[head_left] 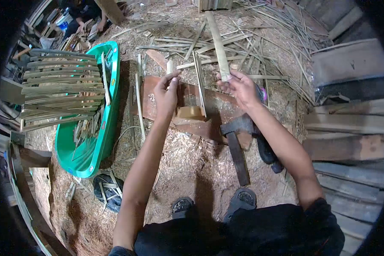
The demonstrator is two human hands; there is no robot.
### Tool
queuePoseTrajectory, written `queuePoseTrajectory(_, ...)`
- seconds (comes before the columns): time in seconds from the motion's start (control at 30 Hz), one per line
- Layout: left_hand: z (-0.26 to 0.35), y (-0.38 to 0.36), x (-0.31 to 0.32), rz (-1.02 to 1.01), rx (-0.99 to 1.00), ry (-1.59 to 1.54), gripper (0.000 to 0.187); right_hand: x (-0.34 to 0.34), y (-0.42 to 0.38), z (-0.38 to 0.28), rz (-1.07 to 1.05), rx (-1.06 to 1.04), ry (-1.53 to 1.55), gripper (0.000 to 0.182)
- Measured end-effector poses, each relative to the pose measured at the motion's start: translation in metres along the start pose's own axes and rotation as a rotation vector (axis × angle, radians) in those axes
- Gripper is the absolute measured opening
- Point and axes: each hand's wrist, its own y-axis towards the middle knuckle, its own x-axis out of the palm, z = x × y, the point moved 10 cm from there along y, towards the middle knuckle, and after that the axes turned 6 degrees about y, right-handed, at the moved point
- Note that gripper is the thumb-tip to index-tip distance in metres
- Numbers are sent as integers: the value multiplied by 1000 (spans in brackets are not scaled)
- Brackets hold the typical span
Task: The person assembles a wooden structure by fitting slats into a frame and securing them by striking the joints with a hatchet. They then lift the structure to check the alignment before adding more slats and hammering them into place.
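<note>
My right hand (239,85) grips the lower end of a long flat wooden strip (217,42), which points up and away from me. My left hand (167,87) is raised to the left of it, its fingers curled around a small pale piece (170,67) that sticks up from the fingertips. Below the hands a reddish-brown board (153,109) lies on the ground, with a yellowish block (190,112) on it. Thin strips stand between my hands. A hatchet (237,153) rests near the board's right end, its handle towards my feet.
A green tub (96,153) at the left holds scraps, with slats (64,88) laid across it. Loose strips (243,45) litter the shavings-covered ground ahead. Stacked boards (350,145) line the right side. Another person (86,13) sits at the top left. A black bag (109,192) lies below the tub.
</note>
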Motion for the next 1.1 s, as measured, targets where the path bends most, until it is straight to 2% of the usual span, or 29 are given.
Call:
queuePoseTrajectory(0.1,-2,-15,14,-121,-155,-236,23,25,-46,4,-115,33,28,31)
queuePoseTrajectory(0.2,11,-50,22,-237,-227,-185,23,53,-85,20,-192,117,25,28)
queuePoseTrajectory(0.23,14,-62,21,-252,-198,-142,22,57,-95,33,-196,152,3,28)
queuePoseTrajectory(0.3,1,-70,-2,-130,-96,3,22,64,-109,60,-225,213,-4,28)
queuePoseTrajectory(0.47,-39,-65,-72,153,-27,163,23,78,-119,111,-281,248,-79,28)
queuePoseTrajectory(0.53,-50,-67,-77,112,-103,107,24,87,-125,122,-288,272,-74,27)
queuePoseTrajectory(0.63,-43,-75,-66,21,-63,83,25,93,-126,143,-292,321,-62,25)
queuePoseTrajectory(0.67,-38,-79,-63,12,-35,169,24,95,-124,149,-304,327,-53,25)
queuePoseTrajectory(0.83,-28,-84,-54,16,94,360,28,96,-113,168,-298,353,-69,23)
queuePoseTrajectory(0.93,-35,-84,-52,10,36,297,28,98,-112,170,-290,371,-39,23)
queuePoseTrajectory(1.03,-35,-83,-55,32,107,392,28,97,-114,170,-285,392,-37,23)
queuePoseTrajectory(1.1,-35,-86,-55,11,69,364,29,98,-114,169,-293,392,-32,23)
